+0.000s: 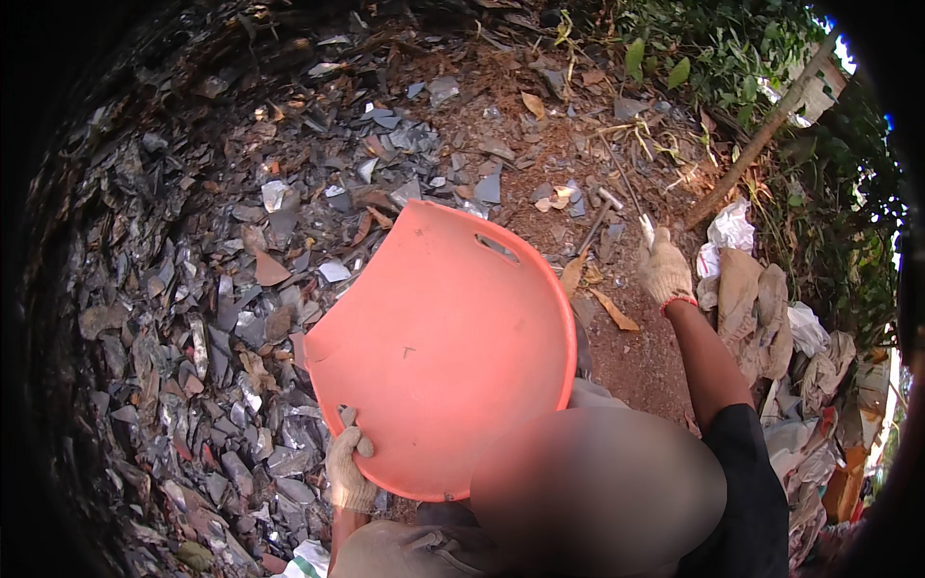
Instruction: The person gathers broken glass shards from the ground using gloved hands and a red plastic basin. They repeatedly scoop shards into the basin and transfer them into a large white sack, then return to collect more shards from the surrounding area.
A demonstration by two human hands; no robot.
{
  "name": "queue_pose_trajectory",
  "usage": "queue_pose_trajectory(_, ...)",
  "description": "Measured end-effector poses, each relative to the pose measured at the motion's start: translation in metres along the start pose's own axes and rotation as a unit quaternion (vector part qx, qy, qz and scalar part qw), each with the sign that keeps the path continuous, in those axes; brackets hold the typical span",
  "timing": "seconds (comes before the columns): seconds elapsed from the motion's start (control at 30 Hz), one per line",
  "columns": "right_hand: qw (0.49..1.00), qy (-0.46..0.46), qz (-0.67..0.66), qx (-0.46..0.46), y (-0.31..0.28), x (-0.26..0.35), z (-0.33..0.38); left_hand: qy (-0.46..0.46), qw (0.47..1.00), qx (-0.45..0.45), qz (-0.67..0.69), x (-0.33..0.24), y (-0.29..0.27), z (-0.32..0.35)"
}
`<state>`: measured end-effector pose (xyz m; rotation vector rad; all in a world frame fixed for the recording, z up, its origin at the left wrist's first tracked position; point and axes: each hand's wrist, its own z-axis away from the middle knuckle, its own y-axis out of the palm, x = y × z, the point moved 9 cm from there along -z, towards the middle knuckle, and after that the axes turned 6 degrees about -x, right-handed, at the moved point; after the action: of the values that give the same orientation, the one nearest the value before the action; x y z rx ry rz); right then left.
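At the near left rim of a wide orange plastic scoop pan (453, 318), my left hand (349, 464) in a knitted glove is closed, its fingertips showing over the edge. The pan has a straight front lip at the upper left, a rounded back, and an oval handle slot at the upper right. Its visible inside holds nothing. Out to the right, my gloved right hand (663, 265) is held away from the pan with fingers stretched forward, holding nothing that I can see. A hammer (602, 217) with a pale head lies on the dirt just left of that hand.
Broken grey slate-like shards (241, 328) cover the ground at left and ahead. Crumpled sacks (756, 308) and plastic line the right side. A slanting wooden pole (761, 140) stands by green plants (713, 58). Dry leaves (614, 310) lie on reddish soil.
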<state>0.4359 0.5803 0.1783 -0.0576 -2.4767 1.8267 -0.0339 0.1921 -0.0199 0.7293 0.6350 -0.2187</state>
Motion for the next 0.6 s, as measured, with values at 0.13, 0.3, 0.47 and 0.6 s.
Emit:
queue_pose_trajectory(0.13, 0.986, 0.127, 0.082, 0.063, 0.039, -0.143, 0.053, 0.048, 0.998, -0.022, 0.044, 0.003, -0.023, 0.018)
queue_pose_trajectory(0.3, 0.987, -0.082, 0.053, 0.128, 0.090, -0.049, 0.103, 0.200, 0.969, -0.143, 0.026, -0.052, -0.063, 0.052)
queue_pose_trajectory(0.47, 0.950, -0.171, 0.015, 0.260, 0.186, 0.050, 0.105, 0.164, 0.961, -0.188, 0.118, -0.055, -0.093, 0.035)
queue_pose_trajectory(0.6, 0.960, 0.020, -0.135, 0.244, 0.225, 0.155, 0.087, 0.019, 0.951, -0.239, -0.196, -0.042, 0.000, 0.096)
